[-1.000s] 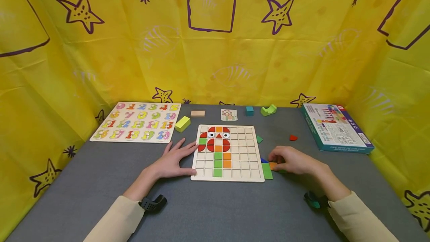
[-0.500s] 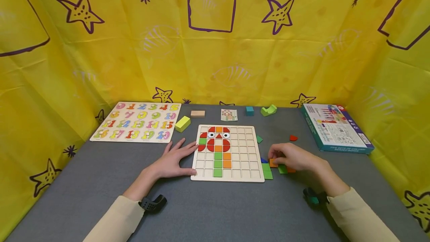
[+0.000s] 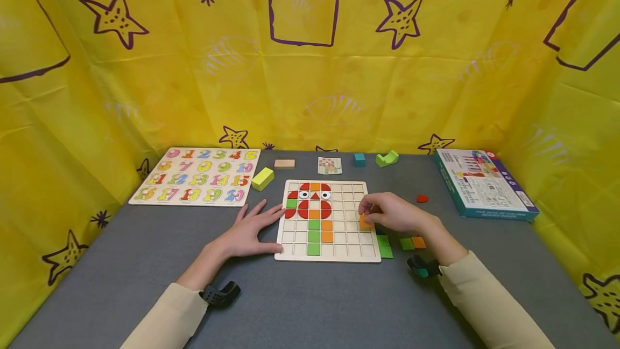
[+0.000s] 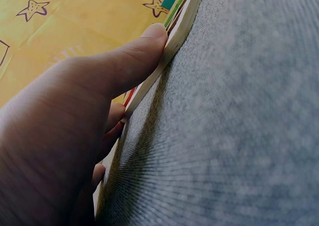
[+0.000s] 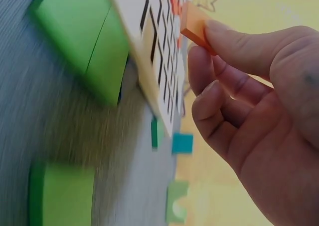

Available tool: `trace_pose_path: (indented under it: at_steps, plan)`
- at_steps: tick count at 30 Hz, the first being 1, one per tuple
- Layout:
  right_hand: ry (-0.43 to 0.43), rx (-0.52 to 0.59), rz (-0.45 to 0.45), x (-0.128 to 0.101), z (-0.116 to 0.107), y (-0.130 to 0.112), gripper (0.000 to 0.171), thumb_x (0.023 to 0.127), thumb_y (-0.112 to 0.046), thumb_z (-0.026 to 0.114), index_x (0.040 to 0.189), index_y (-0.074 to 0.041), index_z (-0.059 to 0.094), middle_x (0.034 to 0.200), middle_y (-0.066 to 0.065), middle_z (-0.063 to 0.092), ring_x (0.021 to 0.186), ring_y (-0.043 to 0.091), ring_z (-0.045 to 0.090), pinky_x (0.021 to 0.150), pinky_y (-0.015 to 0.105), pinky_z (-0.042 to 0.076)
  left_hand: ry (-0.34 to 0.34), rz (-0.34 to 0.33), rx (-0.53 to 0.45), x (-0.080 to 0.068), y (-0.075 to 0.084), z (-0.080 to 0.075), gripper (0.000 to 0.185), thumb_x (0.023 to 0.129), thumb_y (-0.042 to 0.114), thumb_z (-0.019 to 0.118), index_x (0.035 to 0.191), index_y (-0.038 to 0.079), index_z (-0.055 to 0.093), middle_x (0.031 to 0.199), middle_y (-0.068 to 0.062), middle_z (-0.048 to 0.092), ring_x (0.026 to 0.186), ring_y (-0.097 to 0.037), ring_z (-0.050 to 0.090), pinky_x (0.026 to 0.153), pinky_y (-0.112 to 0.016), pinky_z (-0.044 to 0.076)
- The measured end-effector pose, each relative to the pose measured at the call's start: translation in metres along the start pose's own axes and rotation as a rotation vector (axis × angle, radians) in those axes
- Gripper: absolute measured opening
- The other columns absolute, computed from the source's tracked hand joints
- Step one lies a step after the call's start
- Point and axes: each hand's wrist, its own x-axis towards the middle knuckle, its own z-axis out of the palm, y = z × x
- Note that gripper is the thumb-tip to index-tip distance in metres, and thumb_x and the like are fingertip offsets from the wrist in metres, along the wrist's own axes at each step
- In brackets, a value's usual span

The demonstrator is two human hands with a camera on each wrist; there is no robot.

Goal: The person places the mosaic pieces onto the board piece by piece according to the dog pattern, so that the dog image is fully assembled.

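A wooden grid board (image 3: 349, 252) lies in the middle of the grey table, with red, orange and green tiles filling its left columns. My right hand (image 3: 387, 213) pinches an orange square tile (image 3: 365, 222) over the board's right side; the tile (image 5: 195, 26) shows between thumb and fingers (image 5: 234, 44) in the right wrist view. My left hand (image 3: 252, 230) lies flat on the table, fingers straight, touching the board's left edge (image 4: 174, 41). Loose green tiles (image 3: 385, 246) and a green and orange pair (image 3: 413, 243) lie just right of the board.
A number puzzle board (image 3: 198, 182) lies at the back left, a game box (image 3: 481, 183) at the back right. A yellow block (image 3: 263, 178), a wooden block (image 3: 284, 164), a card (image 3: 330, 166), a teal cube (image 3: 359, 159), a green arch piece (image 3: 387, 159) and a red piece (image 3: 423, 198) lie behind the board. Yellow cloth walls surround the table.
My right hand picked an orange tile from the loose pieces right of the board and carried it left over the board's right columns. The left hand stayed still.
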Motion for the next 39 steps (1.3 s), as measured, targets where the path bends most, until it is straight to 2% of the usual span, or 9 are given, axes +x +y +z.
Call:
trace_pose_path:
  at_steps: [8,14,19,25,32,39]
  plan:
    - [-0.02,0.008,-0.04,0.034,0.017,-0.015,0.009,0.095,-0.005,0.07,0.102,-0.011,0.067,0.091,-0.005,0.062,0.085,0.016,0.057,0.078,0.032,0.051,-0.001,0.0,-0.003,-0.001,0.001,0.0,0.095,0.083,0.071,0.068,0.158,0.021,0.038,0.163,0.001,0.031,0.152,-0.04,0.008,0.111,-0.07,-0.005]
    - [-0.029,-0.026,-0.044,0.047,0.026,-0.018,0.008,0.095,-0.006,0.07,0.1,-0.012,0.068,0.091,-0.005,0.062,0.083,0.015,0.056,0.077,0.032,0.05,-0.003,0.005,-0.006,0.0,0.002,0.0,0.095,0.083,0.07,0.068,0.158,0.021,0.037,0.163,0.002,0.031,0.152,-0.039,0.008,0.111,-0.069,-0.005]
    - [-0.039,-0.053,-0.066,0.049,0.029,-0.018,0.007,0.095,-0.006,0.071,0.099,-0.011,0.068,0.089,-0.006,0.062,0.082,0.014,0.055,0.077,0.032,0.049,-0.003,0.005,-0.006,0.0,0.003,0.0,0.094,0.083,0.069,0.068,0.158,0.021,0.038,0.163,0.002,0.031,0.152,-0.039,0.007,0.112,-0.069,-0.006]
    - [-0.072,-0.057,-0.033,0.048,0.032,-0.019,0.006,0.095,-0.011,0.072,0.098,-0.014,0.07,0.084,-0.008,0.061,0.079,0.013,0.054,0.076,0.031,0.049,-0.006,0.004,-0.009,-0.001,0.002,0.0,0.095,0.083,0.069,0.068,0.158,0.021,0.038,0.163,0.001,0.031,0.152,-0.039,0.007,0.111,-0.069,-0.006]
    - [-0.07,-0.069,-0.048,0.046,0.032,-0.018,0.008,0.094,-0.014,0.074,0.102,-0.012,0.071,0.089,-0.008,0.061,0.08,0.011,0.055,0.077,0.03,0.05,-0.004,0.003,-0.01,-0.001,0.002,-0.001,0.095,0.083,0.069,0.068,0.158,0.021,0.037,0.163,0.002,0.03,0.152,-0.039,0.007,0.112,-0.069,-0.006]
    - [-0.049,-0.054,-0.011,0.037,0.022,-0.015,0.014,0.093,-0.013,0.074,0.107,-0.009,0.071,0.094,-0.005,0.063,0.085,0.014,0.057,0.08,0.033,0.05,0.002,0.005,-0.008,-0.001,0.001,0.0,0.095,0.083,0.07,0.068,0.158,0.021,0.038,0.163,0.002,0.03,0.152,-0.039,0.008,0.111,-0.069,-0.006]
